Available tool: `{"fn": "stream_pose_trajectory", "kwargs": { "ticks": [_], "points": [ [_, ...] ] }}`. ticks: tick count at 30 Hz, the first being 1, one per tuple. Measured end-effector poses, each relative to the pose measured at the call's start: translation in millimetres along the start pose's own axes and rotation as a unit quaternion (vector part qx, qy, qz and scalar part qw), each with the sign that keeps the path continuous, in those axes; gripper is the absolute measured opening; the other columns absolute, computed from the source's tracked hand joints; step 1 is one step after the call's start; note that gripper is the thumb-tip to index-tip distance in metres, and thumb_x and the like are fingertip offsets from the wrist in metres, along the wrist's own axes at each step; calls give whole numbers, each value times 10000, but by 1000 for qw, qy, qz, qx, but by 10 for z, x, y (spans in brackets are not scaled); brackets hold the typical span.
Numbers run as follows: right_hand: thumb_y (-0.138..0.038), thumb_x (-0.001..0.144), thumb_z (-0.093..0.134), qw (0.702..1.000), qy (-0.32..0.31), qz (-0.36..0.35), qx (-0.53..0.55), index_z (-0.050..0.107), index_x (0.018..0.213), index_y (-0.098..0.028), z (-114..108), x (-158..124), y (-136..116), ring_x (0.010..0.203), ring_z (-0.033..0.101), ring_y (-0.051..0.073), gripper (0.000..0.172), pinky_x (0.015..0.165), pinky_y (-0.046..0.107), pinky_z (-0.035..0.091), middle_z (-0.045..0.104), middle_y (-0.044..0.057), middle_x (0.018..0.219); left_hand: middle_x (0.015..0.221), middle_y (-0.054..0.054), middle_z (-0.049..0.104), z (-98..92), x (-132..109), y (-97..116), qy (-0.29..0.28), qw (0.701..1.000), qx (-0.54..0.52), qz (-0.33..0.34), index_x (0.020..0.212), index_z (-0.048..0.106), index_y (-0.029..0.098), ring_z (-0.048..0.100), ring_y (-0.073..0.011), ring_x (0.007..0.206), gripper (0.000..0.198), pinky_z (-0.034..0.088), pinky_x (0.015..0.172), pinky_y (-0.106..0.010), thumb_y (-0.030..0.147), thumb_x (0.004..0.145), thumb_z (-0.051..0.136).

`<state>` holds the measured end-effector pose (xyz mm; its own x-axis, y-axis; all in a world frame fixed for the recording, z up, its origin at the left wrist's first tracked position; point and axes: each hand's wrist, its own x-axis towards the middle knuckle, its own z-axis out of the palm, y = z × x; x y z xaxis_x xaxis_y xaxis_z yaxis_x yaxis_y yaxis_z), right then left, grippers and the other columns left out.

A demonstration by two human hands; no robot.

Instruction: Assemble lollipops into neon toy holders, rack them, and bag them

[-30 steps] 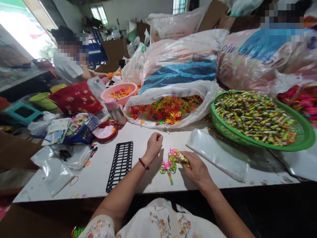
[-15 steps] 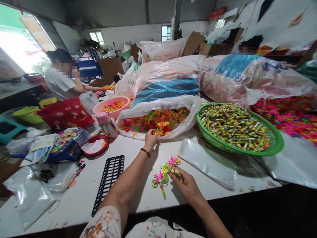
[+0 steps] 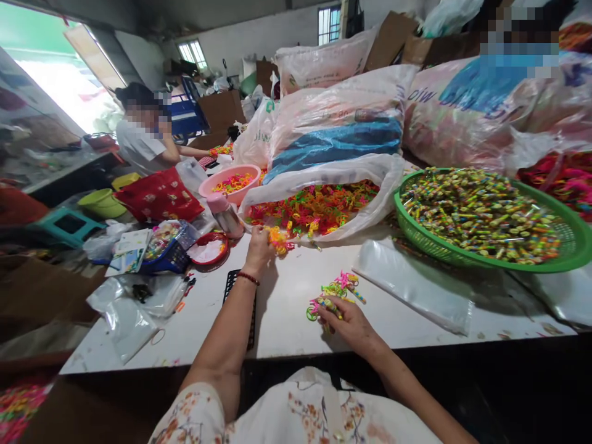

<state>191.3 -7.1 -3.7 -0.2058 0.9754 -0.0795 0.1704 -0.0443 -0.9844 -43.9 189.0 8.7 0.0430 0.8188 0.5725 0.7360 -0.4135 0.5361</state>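
My left hand (image 3: 259, 251) is closed on a clump of orange and yellow plastic toy pieces (image 3: 277, 239), just in front of an open white sack (image 3: 388, 179). Loose bright pieces (image 3: 319, 206) fill the sack's mouth, and a few lie at its lip. Lower down, my right hand (image 3: 349, 322) has its fingers closed around small printed tubes (image 3: 329, 306). Under and beside those fingers, a little pile of pink and green plastic pieces (image 3: 343, 282) with a tube among them rests on the white table (image 3: 291, 308).
A green basket (image 3: 398, 213) heaped with small tubes stands at right, beside flat clear bags (image 3: 416, 290). Leftward are a black slotted tray (image 3: 252, 320), a flask (image 3: 226, 216), a red dish (image 3: 225, 250) and a pink basin (image 3: 203, 188). A co-worker (image 3: 143, 142) sits farther back.
My left hand has moved left along the sack's front edge and now holds a visible orange and yellow clump. My right hand has come over the little pile. The view has shifted.
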Motion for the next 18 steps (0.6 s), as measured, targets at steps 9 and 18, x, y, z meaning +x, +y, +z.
{"fn": "stream_pose_trajectory", "kwargs": {
  "ticks": [9, 18],
  "points": [
    [-521, 846, 614, 1000, 8, 17, -5, 700, 1027, -159, -11, -51, 21, 738, 649, 199, 413, 673, 305, 492, 694, 59, 858, 955, -97, 617, -36, 115, 58, -104, 976, 126, 142, 976, 684, 204, 576, -224, 952, 224, 443, 908, -381, 142, 901, 483],
    [-497, 847, 608, 999, 13, 39, 0, 695, 1031, -173, -1, -28, 48, 700, 626, 178, 383, 656, 293, 464, 683, 29, 789, 1066, -109, 587, -5, 212, 54, -14, 997, -50, 62, 1096, 695, 215, 578, -219, 1023, 250, 447, 930, -336, 229, 877, 575]
  ]
}}
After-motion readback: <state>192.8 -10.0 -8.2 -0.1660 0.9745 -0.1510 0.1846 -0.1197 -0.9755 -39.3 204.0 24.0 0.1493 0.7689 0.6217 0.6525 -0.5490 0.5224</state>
